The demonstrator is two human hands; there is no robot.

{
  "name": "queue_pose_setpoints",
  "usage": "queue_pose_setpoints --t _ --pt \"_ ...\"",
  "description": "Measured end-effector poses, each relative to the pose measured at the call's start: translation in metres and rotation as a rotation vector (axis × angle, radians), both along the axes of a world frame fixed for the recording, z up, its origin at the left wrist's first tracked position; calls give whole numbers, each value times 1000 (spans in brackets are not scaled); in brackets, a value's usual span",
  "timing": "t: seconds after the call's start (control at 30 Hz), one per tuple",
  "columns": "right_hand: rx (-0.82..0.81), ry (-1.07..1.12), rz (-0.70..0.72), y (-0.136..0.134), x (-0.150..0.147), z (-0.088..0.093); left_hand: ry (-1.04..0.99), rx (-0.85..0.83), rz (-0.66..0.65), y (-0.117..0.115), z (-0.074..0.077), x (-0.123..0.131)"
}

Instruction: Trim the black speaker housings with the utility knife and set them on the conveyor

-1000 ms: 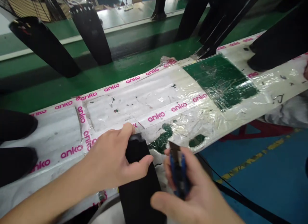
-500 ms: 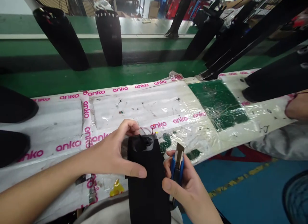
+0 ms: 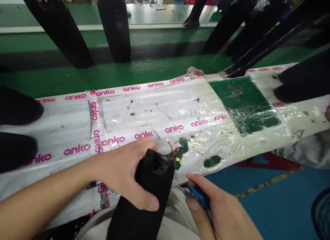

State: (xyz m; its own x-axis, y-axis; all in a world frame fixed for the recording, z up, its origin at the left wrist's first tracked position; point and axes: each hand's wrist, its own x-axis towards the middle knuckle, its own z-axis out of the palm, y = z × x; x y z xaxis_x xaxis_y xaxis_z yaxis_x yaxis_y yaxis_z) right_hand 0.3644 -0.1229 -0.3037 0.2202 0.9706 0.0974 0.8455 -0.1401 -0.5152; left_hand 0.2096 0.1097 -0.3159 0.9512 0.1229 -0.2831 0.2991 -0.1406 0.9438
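Left grip first: the left hand (image 3: pixel 123 174) curls over the far end of a long black part (image 3: pixel 136 221), thumb laid across its surface, fingers wrapped out of sight round the left side — a wide hold, closed on it. That part slants at the near edge of the tabletop (image 3: pixel 180 106), far end up by the white covering, near end running down over pale grey cloth (image 3: pixel 177 207). Over on the right, the right hand (image 3: pixel 221 209) is closed round a blue cutter (image 3: pixel 199 197), metal tip angled left, well clear of the black part; how much blade is out, I cannot tell — it's blurred.

Just beyond the black part's right corner sit thin red wires (image 3: pixel 174 153) with a small yellow connector (image 3: pixel 177 160). Pink-lettered tape (image 3: pixel 174 129) runs across the white covering, and a dark green patch (image 3: pixel 247 106) shows to the far right. Two rounded black ends (image 3: pixel 20 150) poke in from the left, two black tubes (image 3: pixel 114 30) lean at the far left, and a grey sleeve (image 3: pixel 306 150) belongs to another person at right.
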Motion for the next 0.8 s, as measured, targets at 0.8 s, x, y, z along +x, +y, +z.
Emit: queue_pose_setpoints --t 0.8 --pt "11 -611 204 18 2 -3 13 80 0 -11 8 12"
